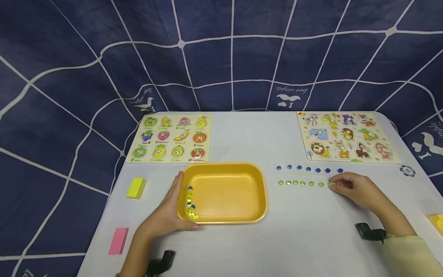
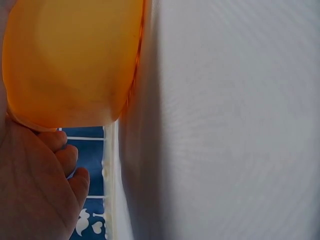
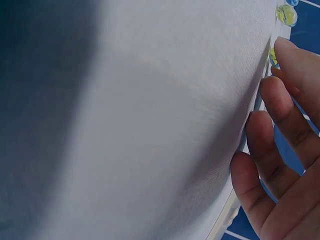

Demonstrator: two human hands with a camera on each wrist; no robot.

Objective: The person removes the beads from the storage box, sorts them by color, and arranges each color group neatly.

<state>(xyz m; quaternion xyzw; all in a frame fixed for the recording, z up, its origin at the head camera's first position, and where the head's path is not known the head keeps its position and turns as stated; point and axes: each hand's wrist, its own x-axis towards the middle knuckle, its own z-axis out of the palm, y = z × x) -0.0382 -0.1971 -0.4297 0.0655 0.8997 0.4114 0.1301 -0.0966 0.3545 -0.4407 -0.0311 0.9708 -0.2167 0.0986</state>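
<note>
My left hand [image 1: 167,213] grips the left end of a yellow plastic tray [image 1: 228,222], thumb along the near rim and fingers along the left wall. In the left wrist view, the tray's outer wall [image 2: 75,65] rises beside the palm. Several blue and yellow-green glass beads [image 1: 189,195] lie inside along the tray's left side. My right hand [image 1: 358,188] pinches a yellow-green glass bead [image 1: 332,184] at the right end of a row of yellow-green beads [image 1: 302,183]. A row of blue beads [image 1: 308,169] runs behind it. The right wrist view shows that hand's fingers [image 3: 277,102] low at the tabletop.
A fruit puzzle board [image 1: 169,138] lies back left, an animal puzzle board [image 1: 347,136] back right. On the left are a yellow block [image 1: 136,187] and a pink block [image 1: 119,241]. A yellow object [image 1: 437,222] is cut off at the right edge. A dark blue curtain [image 1: 221,57] hangs behind the table.
</note>
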